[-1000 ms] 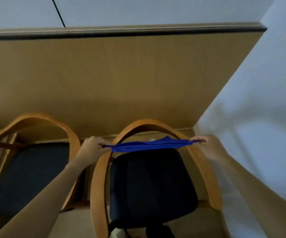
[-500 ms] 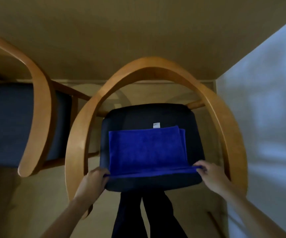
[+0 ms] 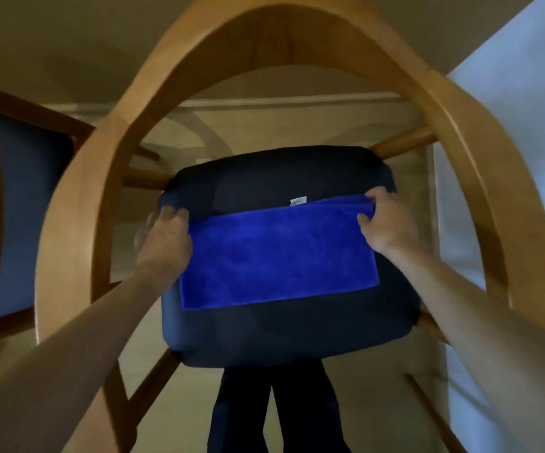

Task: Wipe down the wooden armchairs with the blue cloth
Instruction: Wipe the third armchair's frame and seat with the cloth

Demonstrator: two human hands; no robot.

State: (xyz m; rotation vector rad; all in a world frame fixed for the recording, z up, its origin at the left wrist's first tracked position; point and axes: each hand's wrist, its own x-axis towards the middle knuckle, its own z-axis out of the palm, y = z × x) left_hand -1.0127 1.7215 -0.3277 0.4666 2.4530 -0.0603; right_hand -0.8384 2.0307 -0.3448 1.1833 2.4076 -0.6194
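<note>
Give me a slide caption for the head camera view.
Both hands fold a blue cloth on the armchair seat.

Dark padded seat [image 3: 297, 331] of a wooden armchair [image 3: 78, 204], seen from above, framed by the chair's curved back-and-arm rail. A folded blue cloth [image 3: 277, 259] lies flat on the seat's middle and far part, its small white tag [image 3: 298, 201] at the far edge. The armchair stands on a pale floor [image 3: 297, 125]; a second armchair [image 3: 19, 197] stands just beside it at left.
</note>
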